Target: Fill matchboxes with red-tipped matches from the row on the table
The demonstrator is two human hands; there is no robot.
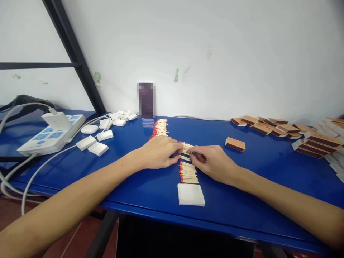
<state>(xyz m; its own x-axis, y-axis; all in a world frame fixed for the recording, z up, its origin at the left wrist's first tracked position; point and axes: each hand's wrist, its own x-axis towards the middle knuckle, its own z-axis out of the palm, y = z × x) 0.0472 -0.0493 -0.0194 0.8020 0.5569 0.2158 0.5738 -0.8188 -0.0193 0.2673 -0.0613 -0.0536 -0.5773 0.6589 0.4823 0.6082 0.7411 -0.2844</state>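
Red-tipped matches (185,147) lie side by side between my two hands. My left hand (162,152) has its thumb and fingertips at their red heads. At the plain ends, my right hand (211,159) pinches with thumb and forefinger. Just nearer to me is a row of matches (188,172), heads to the left. An open white matchbox tray (191,194) sits below that row, close to the table's front edge. Beyond my left hand, a larger pile of matches (160,128) stretches towards the wall, partly hidden by the hand.
One brown matchbox (235,144) lies right of my hands. More matchboxes (264,125) are heaped along the wall and stacked at far right. White trays (98,148), a power strip (51,134) with cables, and an upright dark, blurred rectangle (146,100) stand left and behind on the blue table (150,190).
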